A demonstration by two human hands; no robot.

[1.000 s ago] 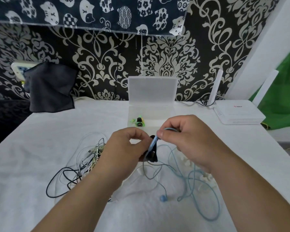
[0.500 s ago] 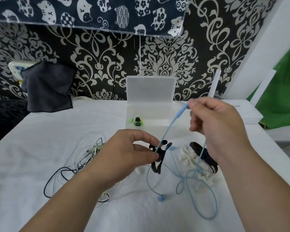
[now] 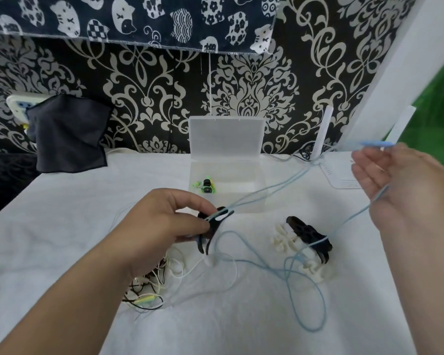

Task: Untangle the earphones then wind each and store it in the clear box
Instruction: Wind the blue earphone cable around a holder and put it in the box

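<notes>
Light-blue earphone cable point(image 3: 287, 185): 2 strands stretched taut in the air, from the black cord winder point(image 3: 217, 222) up & right to the R hand point(image 3: 385, 175). Its blue plug end point(image 3: 374, 143) pokes out by that hand's fingertips, blurred. Another strand drops from under the R hand, crosses a second black winder point(image 3: 308, 233) lying on the tabletop point(image 3: 62, 226), then spreads in slack loops over the white cover near the front edge.

L hand point(image 3: 164, 226) is mid-frame, thumb & fingers pinching the first winder just above the tabletop, w/ cable caught in its top notch. R hand is raised at far right, palm turned inward, fingers loosely bent round the cable; exact grip is blurred.

White winders point(image 3: 285, 239) lie touching the second black one. A tangle of black, white & yellow-green earphones point(image 3: 149, 285) sits under & beside the L wrist.

Clear box point(image 3: 251, 206) is behind the hands, lid point(image 3: 226, 139) up against the wall. Inside, left part: one green-and-black wound earphone point(image 3: 206, 187).

Further out: dark cloth point(image 3: 67, 134) at back left, white router point(image 3: 341, 178) at back right behind the R hand, and cat-print fabric point(image 3: 128, 16) hanging along the top over black-and-cream patterned wallpaper point(image 3: 251, 93).
</notes>
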